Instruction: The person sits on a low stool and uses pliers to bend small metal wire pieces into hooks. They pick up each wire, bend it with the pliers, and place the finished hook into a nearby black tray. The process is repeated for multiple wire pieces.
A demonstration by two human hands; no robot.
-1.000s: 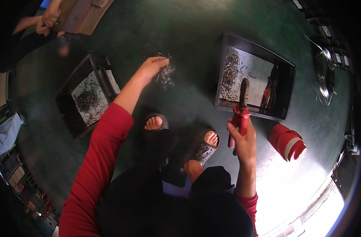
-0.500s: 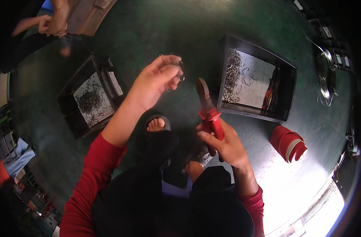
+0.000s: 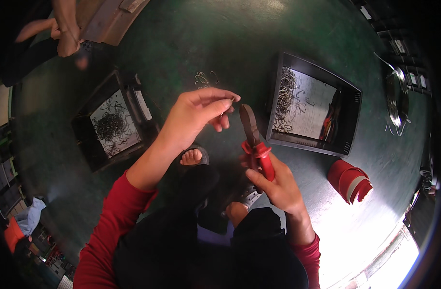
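- Left hand [image 3: 196,115] pinches a small wire piece [image 3: 224,114] at the fingertips, just beside the plier tips
- Right hand [image 3: 273,185] wrapped round red-handled pliers [image 3: 254,142]; open green floor [image 3: 191,38] ahead, between two black trays [image 3: 314,103]

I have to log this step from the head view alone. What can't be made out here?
- Small wire piece pinched in the left hand: hidden by the fingertips and too small to tell its shape.
- Jaws of the red-handled pliers in the right hand: dark, open or shut unclear.
- Red items inside the black rectangular tray: in shadow against its wall.
- Shiny wire coil: bent near the rim.
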